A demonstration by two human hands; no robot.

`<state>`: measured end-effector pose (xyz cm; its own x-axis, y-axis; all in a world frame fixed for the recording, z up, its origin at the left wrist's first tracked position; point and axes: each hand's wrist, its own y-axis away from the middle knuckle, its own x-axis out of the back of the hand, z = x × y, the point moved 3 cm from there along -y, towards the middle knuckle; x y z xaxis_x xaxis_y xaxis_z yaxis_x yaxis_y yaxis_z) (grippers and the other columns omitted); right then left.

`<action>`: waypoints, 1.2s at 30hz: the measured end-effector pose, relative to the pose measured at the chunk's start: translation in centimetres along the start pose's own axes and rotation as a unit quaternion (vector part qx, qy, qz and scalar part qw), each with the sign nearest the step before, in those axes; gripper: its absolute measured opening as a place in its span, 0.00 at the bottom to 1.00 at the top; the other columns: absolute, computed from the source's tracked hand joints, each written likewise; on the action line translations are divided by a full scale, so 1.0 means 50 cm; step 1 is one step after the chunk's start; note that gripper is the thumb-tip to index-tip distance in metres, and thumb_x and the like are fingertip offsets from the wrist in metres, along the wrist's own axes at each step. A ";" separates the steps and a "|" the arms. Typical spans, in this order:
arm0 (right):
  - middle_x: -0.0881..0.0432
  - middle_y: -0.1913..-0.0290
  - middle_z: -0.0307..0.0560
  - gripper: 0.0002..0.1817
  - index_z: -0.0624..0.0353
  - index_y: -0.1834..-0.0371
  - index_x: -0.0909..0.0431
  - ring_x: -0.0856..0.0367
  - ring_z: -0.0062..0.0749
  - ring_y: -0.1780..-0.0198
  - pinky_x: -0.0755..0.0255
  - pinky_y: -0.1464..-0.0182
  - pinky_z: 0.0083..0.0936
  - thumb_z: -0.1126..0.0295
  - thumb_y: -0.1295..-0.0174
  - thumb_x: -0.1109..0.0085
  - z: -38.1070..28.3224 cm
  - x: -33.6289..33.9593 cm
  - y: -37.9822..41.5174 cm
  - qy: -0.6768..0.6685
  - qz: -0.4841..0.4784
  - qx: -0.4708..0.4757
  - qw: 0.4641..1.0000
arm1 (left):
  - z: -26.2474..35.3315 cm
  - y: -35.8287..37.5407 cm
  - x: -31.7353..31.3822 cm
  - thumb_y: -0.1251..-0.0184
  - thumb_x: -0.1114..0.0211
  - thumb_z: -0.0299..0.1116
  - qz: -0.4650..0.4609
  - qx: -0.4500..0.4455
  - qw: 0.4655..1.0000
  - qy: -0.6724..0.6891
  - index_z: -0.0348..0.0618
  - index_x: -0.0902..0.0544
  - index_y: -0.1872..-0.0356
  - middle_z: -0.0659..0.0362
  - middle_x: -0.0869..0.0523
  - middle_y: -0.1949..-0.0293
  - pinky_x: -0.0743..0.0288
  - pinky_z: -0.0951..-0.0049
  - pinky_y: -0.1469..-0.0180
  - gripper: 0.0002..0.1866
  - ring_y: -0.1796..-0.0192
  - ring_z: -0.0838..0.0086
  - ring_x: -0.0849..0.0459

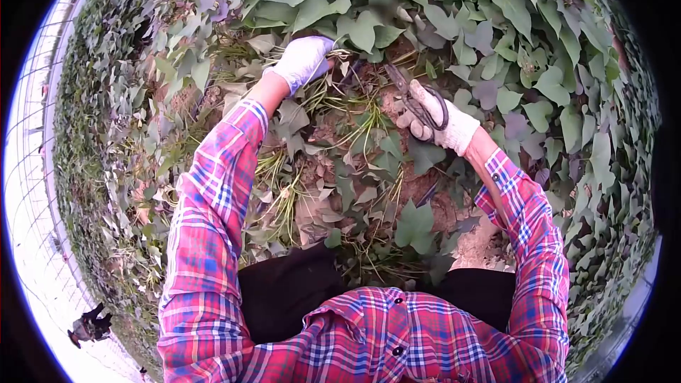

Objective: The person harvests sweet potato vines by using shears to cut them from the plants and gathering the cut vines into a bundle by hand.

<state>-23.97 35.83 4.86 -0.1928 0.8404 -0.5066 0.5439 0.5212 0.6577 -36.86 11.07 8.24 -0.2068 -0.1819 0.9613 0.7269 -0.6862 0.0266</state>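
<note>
My left hand (pixel 305 62), in a white glove, is closed at the edge of the foliage, with its fingertips mostly turned out of sight. Thin vine stems (pixel 342 57) come out beside its fingers. My right hand (pixel 443 119), also in a white glove, grips a pair of dark scissors (pixel 399 79) by the looped handles. Their blades point up and left, toward the stems near my left hand. Whether the blades touch a stem is hard to see. Broad green heart-shaped leaves (pixel 362 28) hang just above both hands.
Cut-looking stems and wilted leaves (pixel 284 195) lie over brown soil (pixel 447 209) below my hands. Dense leafy vines (pixel 589 135) fill the right side. A wire-grid structure (pixel 32 135) runs along the left edge, with a dark object (pixel 91 326) at lower left.
</note>
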 end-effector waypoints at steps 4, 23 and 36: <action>0.23 0.72 0.42 0.33 0.56 0.53 0.28 0.31 0.15 0.82 0.33 0.83 0.09 0.34 0.37 0.55 0.000 -0.033 0.014 -0.097 -0.065 0.019 0.993 | 0.015 -0.104 -0.052 0.39 0.47 0.30 -0.115 0.020 0.986 -0.123 0.44 0.16 0.61 0.46 0.16 0.59 0.24 0.56 0.54 0.11 0.56 0.52 0.16; 0.19 0.66 0.54 0.45 0.69 0.49 0.31 0.26 0.24 0.80 0.30 0.83 0.15 0.29 0.44 0.53 0.027 -0.133 -0.059 -0.056 -0.052 -0.039 0.996 | -0.026 0.012 -0.022 0.47 0.34 0.38 -0.113 0.106 0.986 -0.059 0.44 0.18 0.62 0.46 0.16 0.66 0.24 0.55 0.57 0.13 0.59 0.51 0.17; 0.22 0.61 0.51 0.45 0.69 0.50 0.31 0.29 0.20 0.76 0.33 0.80 0.10 0.30 0.44 0.51 0.031 -0.140 -0.061 -0.160 -0.063 -0.081 0.982 | -0.020 0.018 -0.024 0.47 0.35 0.40 -0.072 0.069 0.993 -0.063 0.43 0.19 0.63 0.47 0.16 0.68 0.24 0.54 0.58 0.15 0.61 0.50 0.17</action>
<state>-23.00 28.12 5.55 0.0309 0.6921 -0.7211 0.3897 0.6560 0.6463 -36.63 9.96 6.84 -0.2379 0.0055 0.9713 0.7805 -0.5942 0.1945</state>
